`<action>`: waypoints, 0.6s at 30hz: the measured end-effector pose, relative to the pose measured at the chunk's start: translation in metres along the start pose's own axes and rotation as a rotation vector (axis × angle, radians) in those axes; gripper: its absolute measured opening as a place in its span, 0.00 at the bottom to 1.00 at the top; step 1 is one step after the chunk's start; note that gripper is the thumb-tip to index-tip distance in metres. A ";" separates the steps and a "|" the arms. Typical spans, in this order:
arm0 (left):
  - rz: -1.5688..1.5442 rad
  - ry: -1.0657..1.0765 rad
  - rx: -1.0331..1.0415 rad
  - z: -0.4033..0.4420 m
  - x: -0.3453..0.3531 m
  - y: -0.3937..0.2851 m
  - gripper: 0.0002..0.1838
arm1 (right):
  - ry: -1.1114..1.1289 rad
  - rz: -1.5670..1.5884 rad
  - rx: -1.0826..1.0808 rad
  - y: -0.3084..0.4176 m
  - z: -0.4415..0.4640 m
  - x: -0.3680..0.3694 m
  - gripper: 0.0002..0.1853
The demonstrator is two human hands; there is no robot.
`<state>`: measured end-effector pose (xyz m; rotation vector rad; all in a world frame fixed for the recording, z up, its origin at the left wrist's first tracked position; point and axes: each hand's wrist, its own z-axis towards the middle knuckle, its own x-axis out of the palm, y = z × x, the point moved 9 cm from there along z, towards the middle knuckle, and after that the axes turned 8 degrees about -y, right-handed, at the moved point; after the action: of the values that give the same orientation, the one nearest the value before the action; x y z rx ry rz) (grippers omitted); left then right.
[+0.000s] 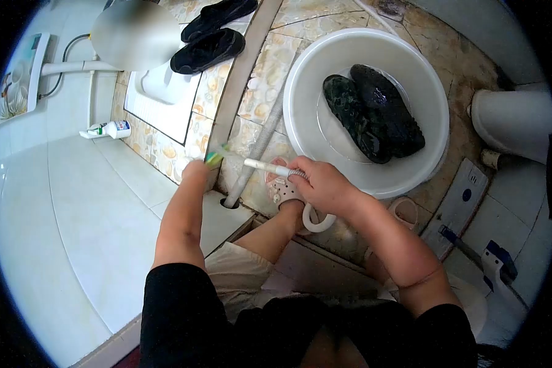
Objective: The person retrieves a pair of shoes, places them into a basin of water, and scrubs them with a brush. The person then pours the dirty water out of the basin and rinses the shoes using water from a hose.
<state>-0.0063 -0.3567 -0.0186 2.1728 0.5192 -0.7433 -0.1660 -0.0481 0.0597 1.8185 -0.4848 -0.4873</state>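
Note:
My left hand [194, 170] is closed on a small green-and-yellow brush [216, 157], which is blurred and partly hidden by the fingers. Facing it, my right hand [326, 187] grips a white hose [268, 166] near its end, with the nozzle pointing left at the brush. What looks like water blurs the gap between nozzle and brush. The hose curls below my right hand. Just beyond that hand stands a large white basin [300, 122], holding a pair of dark, wet-looking shoes [374, 113] side by side.
A squat toilet [159, 86] lies beyond a raised ledge, with black shoes [208, 52] beside it. A grey corrugated pipe [260, 144] runs into a floor hole. One clog-clad foot [285, 189] is below the hose. A bottle [118, 129] lies left; a white bin-like container [509, 119] stands right.

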 end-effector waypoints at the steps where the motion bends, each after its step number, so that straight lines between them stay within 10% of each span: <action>1: 0.054 0.057 0.042 -0.018 0.009 0.005 0.16 | 0.005 0.001 0.000 0.001 -0.004 0.003 0.10; 9: 0.026 -0.005 -0.108 -0.017 0.042 0.057 0.16 | -0.017 -0.137 0.014 0.015 -0.015 -0.001 0.11; 18: 0.078 -0.101 0.187 -0.033 -0.027 0.039 0.15 | -0.250 -0.255 0.073 0.028 -0.031 -0.006 0.12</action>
<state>0.0069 -0.3584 0.0377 2.2983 0.3217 -0.8839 -0.1565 -0.0284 0.0957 1.9099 -0.4453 -0.8893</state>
